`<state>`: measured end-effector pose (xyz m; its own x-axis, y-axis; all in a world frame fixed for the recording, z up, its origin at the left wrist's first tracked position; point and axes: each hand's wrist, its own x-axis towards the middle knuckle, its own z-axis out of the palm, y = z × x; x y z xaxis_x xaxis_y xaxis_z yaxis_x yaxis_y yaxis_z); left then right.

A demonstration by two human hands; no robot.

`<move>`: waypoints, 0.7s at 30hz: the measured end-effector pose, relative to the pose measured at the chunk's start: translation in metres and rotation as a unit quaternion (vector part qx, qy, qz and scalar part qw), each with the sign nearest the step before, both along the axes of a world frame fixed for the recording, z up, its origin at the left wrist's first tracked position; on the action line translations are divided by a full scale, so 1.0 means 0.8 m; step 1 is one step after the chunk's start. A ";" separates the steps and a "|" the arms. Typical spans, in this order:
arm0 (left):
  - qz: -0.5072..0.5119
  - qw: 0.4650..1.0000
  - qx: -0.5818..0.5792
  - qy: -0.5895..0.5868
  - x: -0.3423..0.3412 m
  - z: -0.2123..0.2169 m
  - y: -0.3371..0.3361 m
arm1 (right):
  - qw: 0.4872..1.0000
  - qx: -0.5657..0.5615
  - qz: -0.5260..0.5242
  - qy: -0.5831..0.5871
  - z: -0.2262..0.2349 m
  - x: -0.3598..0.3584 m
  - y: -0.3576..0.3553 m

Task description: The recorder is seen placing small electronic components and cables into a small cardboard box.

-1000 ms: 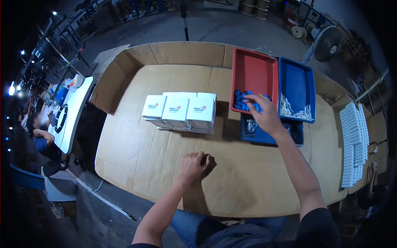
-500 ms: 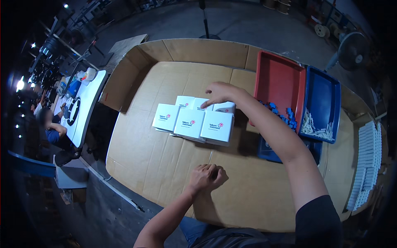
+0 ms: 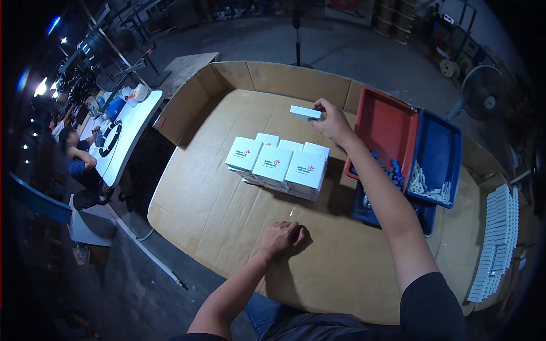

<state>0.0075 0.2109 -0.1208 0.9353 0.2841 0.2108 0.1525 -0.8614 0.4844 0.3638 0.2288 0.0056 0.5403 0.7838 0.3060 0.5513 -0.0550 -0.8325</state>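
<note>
My right hand (image 3: 335,124) grips a flat white box (image 3: 304,112) by its right end, raised above the far side of the cardboard work surface. The box is seen nearly edge-on. Stacks of similar white boxes (image 3: 272,165), with a small printed mark on top, stand just nearer than that hand; the front stacks partly hide the ones behind. My left hand (image 3: 278,238) is curled into a fist and rests on the cardboard (image 3: 199,227) nearer to me, apart from the boxes. Nothing shows between its fingers.
On the right lie a red tray (image 3: 387,119) with blue parts and a blue tray (image 3: 441,133) with white sticks. Rows of white pieces (image 3: 495,244) line the far right. Cardboard walls (image 3: 298,79) edge the surface. A person (image 3: 79,153) sits at a white table (image 3: 133,131) left.
My right hand has lifted a white box off the back of the stacks and moved it away and to the right. My left fist stays in place. The view has shifted slightly.
</note>
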 end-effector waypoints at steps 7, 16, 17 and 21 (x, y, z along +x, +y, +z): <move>0.022 0.999 0.021 -0.014 -0.004 -0.017 -0.004 | 0.994 0.095 -0.044 -0.003 0.107 -0.103 -0.186; 0.020 0.997 0.062 -0.040 -0.001 -0.002 -0.018 | 0.984 0.120 -0.075 0.107 0.117 -0.242 -0.374; 0.011 0.997 0.062 -0.036 -0.002 0.005 -0.027 | 0.975 0.130 -0.070 0.165 0.113 -0.257 -0.389; 0.011 0.837 -0.547 0.007 0.005 0.031 -0.083 | 0.966 0.127 -0.045 0.221 0.076 -0.309 -0.441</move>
